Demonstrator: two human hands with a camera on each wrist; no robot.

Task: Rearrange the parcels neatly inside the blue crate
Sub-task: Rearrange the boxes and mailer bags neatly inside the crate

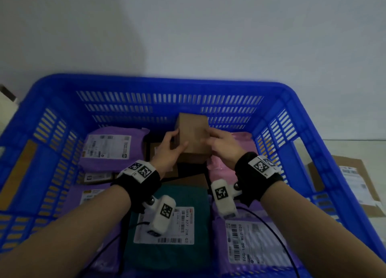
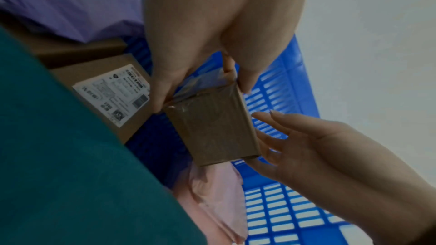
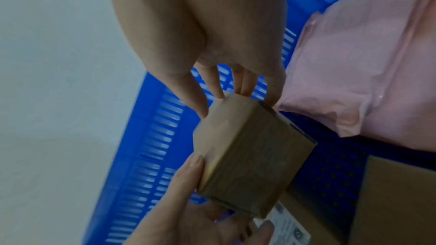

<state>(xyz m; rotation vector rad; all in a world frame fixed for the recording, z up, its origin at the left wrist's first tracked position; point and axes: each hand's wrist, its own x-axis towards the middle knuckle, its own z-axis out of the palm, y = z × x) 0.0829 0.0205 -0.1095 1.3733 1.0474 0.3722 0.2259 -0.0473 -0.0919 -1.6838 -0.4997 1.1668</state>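
Gripping small box point(image 1: 193, 134), between both hands

The crate point(image 1: 62, 83) stands in front of a wall point(image 1: 208, 27). Many parcels lie inside it. A small box point(image 1: 193, 134) is held up in the middle, near the back wall of the crate. The left hand point(image 1: 169, 150) is on its left side and the right hand point(image 1: 224, 146) is on its right side. A bag parcel point(image 1: 112, 148) lies at the back left. Another bag parcel point(image 1: 244, 142) lies at the back right, under the right hand. A flat box point(image 2: 111, 94) lies below the small box. A soft parcel with a label point(image 1: 169, 225) lies in the front middle. One more bag parcel point(image 1: 254, 242) lies at the front right. A cardboard box point(image 1: 355, 183) lies outside the crate, to its right.
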